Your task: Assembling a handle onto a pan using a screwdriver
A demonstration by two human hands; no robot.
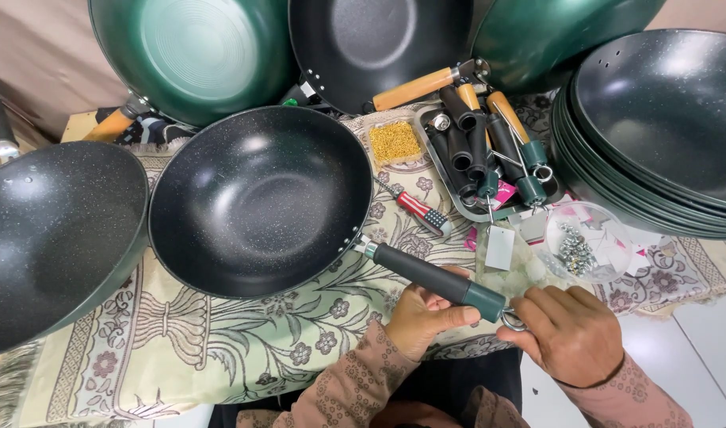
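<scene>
A black speckled wok (260, 202) with a dark handle (436, 280) ending in a green tip and metal ring sits on the patterned cloth (220, 341). The left hand (421, 315) curls closed around the handle from below. The right hand (569, 333) pinches the ring (512, 320) at the handle's end, fingers bent.

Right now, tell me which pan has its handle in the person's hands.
The centre black speckled pan: its dark handle is gripped by the left hand, right hand at its end ring. The other pans lie untouched.
</scene>
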